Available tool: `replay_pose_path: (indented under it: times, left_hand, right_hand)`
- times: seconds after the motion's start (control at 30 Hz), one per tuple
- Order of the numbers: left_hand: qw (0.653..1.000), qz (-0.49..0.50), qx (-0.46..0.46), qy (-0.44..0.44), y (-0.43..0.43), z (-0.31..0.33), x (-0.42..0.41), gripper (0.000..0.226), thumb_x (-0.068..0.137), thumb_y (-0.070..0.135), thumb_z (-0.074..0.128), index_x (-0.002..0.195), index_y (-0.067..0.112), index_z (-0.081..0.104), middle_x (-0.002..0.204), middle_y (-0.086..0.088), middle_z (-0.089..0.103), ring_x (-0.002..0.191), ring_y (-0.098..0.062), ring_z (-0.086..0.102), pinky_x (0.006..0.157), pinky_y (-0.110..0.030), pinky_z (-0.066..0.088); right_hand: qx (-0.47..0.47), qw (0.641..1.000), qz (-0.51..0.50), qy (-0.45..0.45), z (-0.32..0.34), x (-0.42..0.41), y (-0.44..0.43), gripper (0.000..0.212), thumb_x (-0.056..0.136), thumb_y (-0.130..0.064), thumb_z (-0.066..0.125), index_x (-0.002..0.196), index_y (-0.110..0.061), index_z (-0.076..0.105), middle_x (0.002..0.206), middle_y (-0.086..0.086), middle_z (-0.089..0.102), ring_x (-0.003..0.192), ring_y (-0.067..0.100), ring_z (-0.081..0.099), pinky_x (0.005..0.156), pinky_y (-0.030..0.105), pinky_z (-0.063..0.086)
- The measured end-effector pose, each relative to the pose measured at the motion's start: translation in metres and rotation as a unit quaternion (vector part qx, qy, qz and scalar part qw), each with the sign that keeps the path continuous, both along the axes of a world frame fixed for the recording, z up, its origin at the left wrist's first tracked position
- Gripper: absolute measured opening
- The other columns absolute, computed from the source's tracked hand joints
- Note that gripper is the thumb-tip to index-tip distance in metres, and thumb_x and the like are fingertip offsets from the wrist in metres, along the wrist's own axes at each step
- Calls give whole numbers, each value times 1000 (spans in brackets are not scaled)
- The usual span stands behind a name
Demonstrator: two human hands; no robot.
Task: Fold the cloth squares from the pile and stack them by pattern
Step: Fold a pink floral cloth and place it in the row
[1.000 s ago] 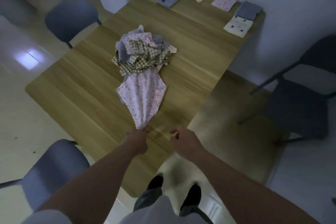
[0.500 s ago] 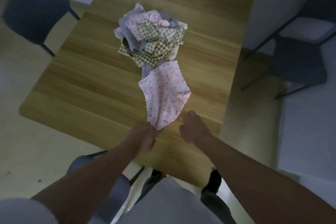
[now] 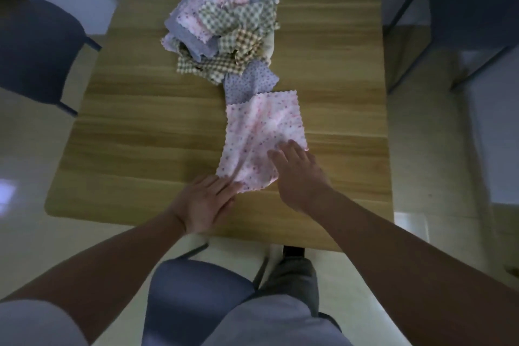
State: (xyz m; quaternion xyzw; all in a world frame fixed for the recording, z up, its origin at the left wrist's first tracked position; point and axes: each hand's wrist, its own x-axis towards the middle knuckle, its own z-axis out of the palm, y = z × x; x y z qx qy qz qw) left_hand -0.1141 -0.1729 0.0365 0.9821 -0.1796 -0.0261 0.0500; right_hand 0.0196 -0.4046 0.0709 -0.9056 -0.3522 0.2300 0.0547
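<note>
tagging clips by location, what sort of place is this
Likely a plain indoor room, maybe a dining or meeting room: a long wooden table, a dark blue chair beside it, and a glossy pale floor.

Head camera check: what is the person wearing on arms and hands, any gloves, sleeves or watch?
No gloves: the left hand and right hand are bare, with no ring, watch or band visible in this dim picture. Both forearms are uncovered. A pale grey short sleeve shows at the left upper arm; the right arm's sleeve is out of frame.
</note>
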Motion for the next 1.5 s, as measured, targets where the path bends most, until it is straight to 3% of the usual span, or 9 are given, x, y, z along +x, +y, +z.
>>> replay_pose_path:
  times: [0.1,0.3,0.5,0.6,0.8,1.0,1.2,1.37,1.5]
  left_hand:
    - [1000,0,-15,-9,3,-7,-2,40,101,30,44,133,14,60,114,-7,61,94,-26,56,82,-40,48]
    - [993,0,-114,-41,7,-20,-4,34,100,24,54,132,17,63,111,3,58,100,-19,54,90,-36,47]
    - [981,5,-174,-85,18,-35,-2,30,99,35,54,128,35,65,101,25,50,97,0,53,82,-16,41]
    - [977,14,-189,-94,15,-43,4,25,101,29,56,124,34,67,94,29,48,90,6,50,76,-12,35]
    - [968,1,-229,-103,24,-42,0,21,101,25,58,113,27,75,94,20,57,85,0,52,72,-10,39]
    - [962,33,-239,-127,71,-30,-17,10,96,29,64,98,28,74,104,20,54,92,-2,57,75,-22,48]
    - [958,29,-238,-154,87,-13,-39,14,102,27,54,102,27,67,96,22,64,87,2,56,74,-24,43]
    - [963,14,-202,-177,89,-9,-61,14,102,34,54,103,31,67,94,23,64,88,-4,59,76,-28,38]
    - [961,57,-246,-111,93,-2,-72,13,97,46,60,97,36,68,91,22,68,81,6,61,67,-24,44]
  right_hand:
    - [32,999,-42,-13,-18,-2,2,69,97,-16,48,158,-21,17,167,6,11,156,25,-1,126,44,7]
    - [221,948,-125,-194,-72,-27,4,37,93,-32,43,121,-18,64,130,8,54,132,27,46,117,47,28]
    - [232,922,-150,-272,-86,-25,9,38,93,-38,36,108,-17,65,113,6,60,107,29,57,95,39,44]
    - [236,925,-190,-228,-79,-29,8,28,97,-33,46,112,-17,64,119,5,60,105,29,59,81,39,52]
    - [215,928,-218,-212,-59,-55,5,8,96,-29,61,102,-24,59,118,-2,56,99,25,60,80,45,54]
    - [218,925,-162,-264,-44,-98,15,19,92,-37,68,88,-29,52,101,-11,55,83,16,57,71,43,54]
    - [227,937,-189,-188,-33,-128,18,19,91,-36,70,85,-34,52,82,-7,64,73,14,61,68,42,55]
    - [251,935,-214,-127,-16,-147,17,11,90,-32,73,94,-37,64,83,0,66,74,11,60,63,18,45]
    - [271,928,-250,-51,-7,-155,11,16,86,-36,79,75,-34,66,66,-14,57,60,3,51,58,21,39]
